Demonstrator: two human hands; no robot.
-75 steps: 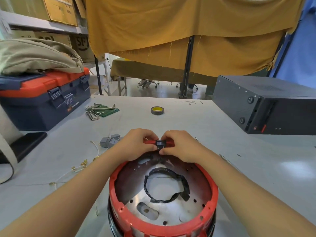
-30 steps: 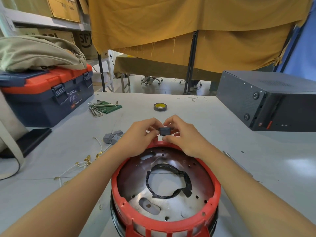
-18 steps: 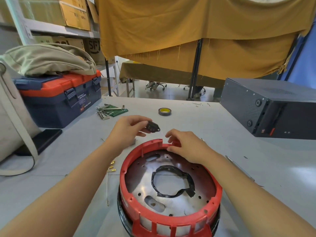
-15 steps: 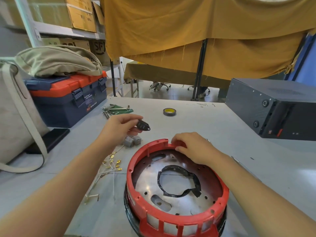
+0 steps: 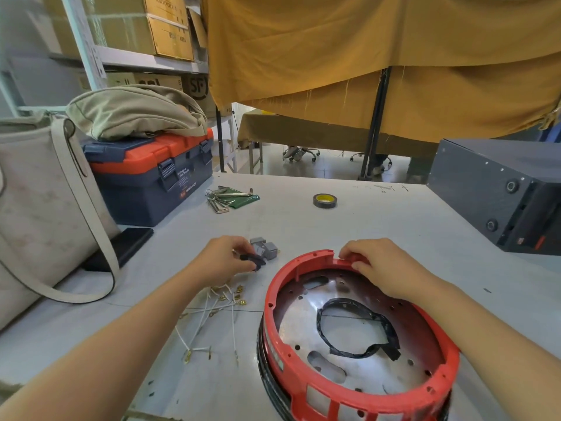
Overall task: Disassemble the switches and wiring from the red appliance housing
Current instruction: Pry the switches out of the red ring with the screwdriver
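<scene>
Partly hidden, black switch [image 5: 253, 260] in left hand [image 5: 223, 258].

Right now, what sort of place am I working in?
Probably a workshop or repair bench with storage: a toolbox and hex keys lie on the worktable, and cartons sit on shelving behind. A cloth curtain screens off the rest.
</scene>
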